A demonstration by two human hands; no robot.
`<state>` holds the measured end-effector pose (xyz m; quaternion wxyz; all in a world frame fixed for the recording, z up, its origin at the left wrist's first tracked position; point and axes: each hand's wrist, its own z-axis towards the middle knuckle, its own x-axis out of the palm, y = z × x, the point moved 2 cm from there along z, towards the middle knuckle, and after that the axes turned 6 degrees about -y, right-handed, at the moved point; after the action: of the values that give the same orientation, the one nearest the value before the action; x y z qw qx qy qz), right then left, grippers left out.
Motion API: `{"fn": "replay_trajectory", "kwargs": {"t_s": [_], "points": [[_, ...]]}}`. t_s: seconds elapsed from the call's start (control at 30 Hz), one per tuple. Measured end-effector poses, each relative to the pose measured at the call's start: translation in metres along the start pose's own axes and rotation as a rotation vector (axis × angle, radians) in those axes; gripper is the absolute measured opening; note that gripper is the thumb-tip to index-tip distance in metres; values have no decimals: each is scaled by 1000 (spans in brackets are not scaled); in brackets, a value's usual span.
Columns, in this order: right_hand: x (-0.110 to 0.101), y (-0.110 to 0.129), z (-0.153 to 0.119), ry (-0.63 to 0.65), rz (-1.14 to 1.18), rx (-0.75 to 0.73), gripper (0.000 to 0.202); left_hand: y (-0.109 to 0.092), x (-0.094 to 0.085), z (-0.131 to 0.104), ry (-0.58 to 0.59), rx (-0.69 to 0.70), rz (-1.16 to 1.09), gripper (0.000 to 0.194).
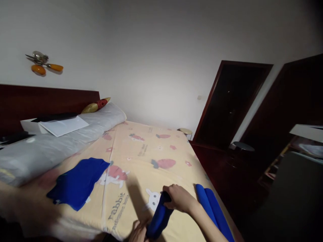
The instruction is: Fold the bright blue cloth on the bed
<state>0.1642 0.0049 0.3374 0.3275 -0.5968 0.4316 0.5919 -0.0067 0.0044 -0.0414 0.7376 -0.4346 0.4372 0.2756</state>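
The rolled dark-blue cloth (159,216) lies on the cartoon-printed yellow bed sheet (141,158) near the bed's front edge, long axis running from near-left to far-right. The right hand (179,198) grips its far end, fingers closed; the left hand (138,232) touches its near end, finger state indeterminate. Blue cloth items total three: this roll, one second roll (214,210) to the right, one flat blue piece (78,183) to the left.

Left hand (138,232) is getting cut off by the bottom edge at 6 o'clock, only fingers showing against the rolled blue cloth (158,216). Right hand (179,198) is covering the roll's top end. Second blue roll (214,211) is running out of the picture at 5 o'clock. Wall ornament (43,63) at 10 o'clock is blurring; can't tell what it is. Doorway (230,102) interior is reading black.
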Motion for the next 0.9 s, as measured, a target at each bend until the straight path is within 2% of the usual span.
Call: {"fn": "replay_trajectory", "kwargs": {"t_s": [0.1,0.2,0.27,0.43,0.5,0.57,0.63,0.7,0.8,0.9], "points": [[-9,-9,-2,18,31,-6,33,1,4,-7,-33,70,18,82],[-36,-30,-6,14,90,32,31,-5,0,-12,-111,190,70,79],[-57,-53,-9,-22,135,55,28,-8,-3,-14,-143,263,117,80],[-95,-136,-29,-242,89,146,30,-9,-7,-14,-265,364,227,77],[-99,-175,-42,-355,36,216,31,-10,-8,-14,-309,388,260,78],[-93,-209,-57,-504,-19,263,35,-12,-9,-15,-330,387,285,79],[-73,-233,-72,-677,-84,277,39,-13,-10,-16,-332,384,302,78],[-34,-246,-87,-811,-172,294,43,-13,-11,-16,-342,388,321,75],[56,-252,-109,-854,-265,433,45,-12,-11,-15,-409,425,369,68],[156,-252,-133,-765,-203,638,43,-11,-10,-13,-528,480,432,61]]}}
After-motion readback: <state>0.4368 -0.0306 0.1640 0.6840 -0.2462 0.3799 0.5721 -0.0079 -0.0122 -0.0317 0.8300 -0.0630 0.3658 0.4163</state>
